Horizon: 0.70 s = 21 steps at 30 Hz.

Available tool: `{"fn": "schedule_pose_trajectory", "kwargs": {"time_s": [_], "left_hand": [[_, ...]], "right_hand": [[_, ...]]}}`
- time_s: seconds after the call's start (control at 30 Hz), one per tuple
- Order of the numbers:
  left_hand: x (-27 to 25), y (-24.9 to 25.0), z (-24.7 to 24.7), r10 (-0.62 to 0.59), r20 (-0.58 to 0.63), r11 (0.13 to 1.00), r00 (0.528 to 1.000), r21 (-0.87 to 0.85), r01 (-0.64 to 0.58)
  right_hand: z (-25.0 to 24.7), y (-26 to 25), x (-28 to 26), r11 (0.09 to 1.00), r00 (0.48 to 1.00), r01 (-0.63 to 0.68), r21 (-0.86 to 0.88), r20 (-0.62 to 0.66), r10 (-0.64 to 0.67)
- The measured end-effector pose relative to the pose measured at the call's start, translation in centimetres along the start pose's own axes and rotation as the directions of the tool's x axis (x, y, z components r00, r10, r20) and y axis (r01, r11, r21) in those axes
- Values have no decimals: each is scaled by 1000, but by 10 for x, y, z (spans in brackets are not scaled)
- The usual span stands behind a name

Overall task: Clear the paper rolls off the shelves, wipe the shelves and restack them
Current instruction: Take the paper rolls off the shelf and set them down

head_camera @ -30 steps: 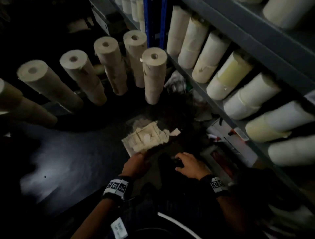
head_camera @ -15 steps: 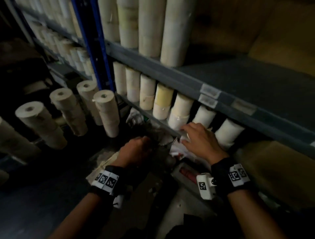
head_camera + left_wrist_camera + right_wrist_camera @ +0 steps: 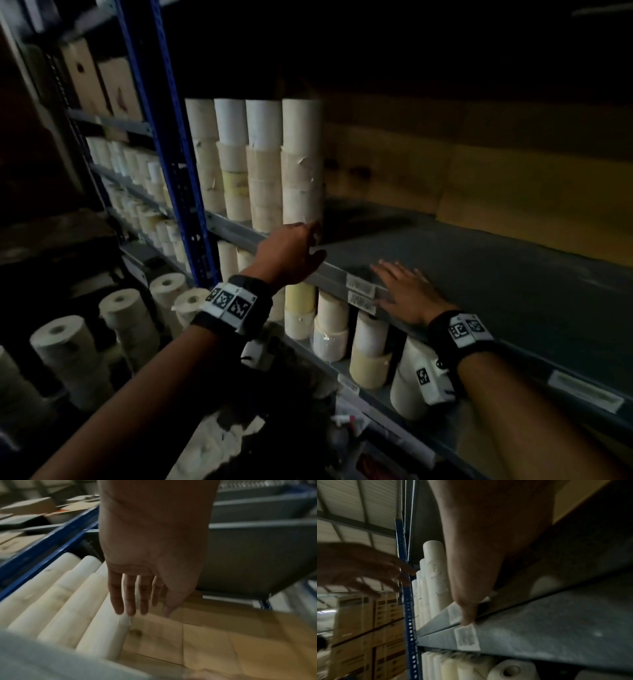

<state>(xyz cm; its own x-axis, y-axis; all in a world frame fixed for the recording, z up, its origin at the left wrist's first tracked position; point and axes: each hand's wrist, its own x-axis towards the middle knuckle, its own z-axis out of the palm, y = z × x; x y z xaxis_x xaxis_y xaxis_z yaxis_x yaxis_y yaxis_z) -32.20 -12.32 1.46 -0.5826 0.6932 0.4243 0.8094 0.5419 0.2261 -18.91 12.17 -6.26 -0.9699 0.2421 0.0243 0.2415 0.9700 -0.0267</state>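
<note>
The left hand [image 3: 291, 251], fingers straight and holding nothing, is reaching for the stack of rolls [image 3: 302, 161] just ahead; the right hand [image 3: 404, 291] is lying flat on the shelf [image 3: 479, 274]. Gripping low and steadying the upper rolls should prevent toppling.

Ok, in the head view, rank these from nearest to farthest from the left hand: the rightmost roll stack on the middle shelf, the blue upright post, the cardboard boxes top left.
From the left hand:
1. Rightmost roll stack, right at its fingertips.
2. Blue upright post, further left.
3. Cardboard boxes, up at the top left.
</note>
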Motion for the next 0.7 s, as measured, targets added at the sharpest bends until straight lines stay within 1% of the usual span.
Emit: {"fn": "schedule_pose_trajectory", "kwargs": {"time_s": [0.07,0.13,0.17,0.27,0.33,0.37,0.43,0.57,0.7], "left_hand": [[19,-1,-7,-14,-28,997,999,82,17],[36,-4,-17,-25,-114,990,993,138,41],[46,-4,-23,-26,-179,986,983,160,55],[80,-6,-42,-46,-361,972,932,198,124],[106,-10,-53,-94,-420,967,903,176,183],[119,-14,-58,-125,-428,963,895,164,213],[142,-20,-66,-162,-417,956,894,157,246],[177,-26,-81,-143,-373,973,917,117,199],[197,-28,-83,-172,-362,980,916,34,197]], "right_hand": [[3,5,6,1000,999,9,22,-37,-8],[2,6,11,999,999,19,27,-51,-18],[3,6,12,999,998,22,30,-56,-21],[5,7,16,999,998,15,37,-69,-13],[5,8,17,999,997,4,49,-83,0],[5,9,17,999,996,2,52,-84,2],[6,9,16,999,996,7,51,-84,-3],[8,10,16,998,994,3,61,-108,4],[10,10,17,998,994,-5,66,-106,12]]}}
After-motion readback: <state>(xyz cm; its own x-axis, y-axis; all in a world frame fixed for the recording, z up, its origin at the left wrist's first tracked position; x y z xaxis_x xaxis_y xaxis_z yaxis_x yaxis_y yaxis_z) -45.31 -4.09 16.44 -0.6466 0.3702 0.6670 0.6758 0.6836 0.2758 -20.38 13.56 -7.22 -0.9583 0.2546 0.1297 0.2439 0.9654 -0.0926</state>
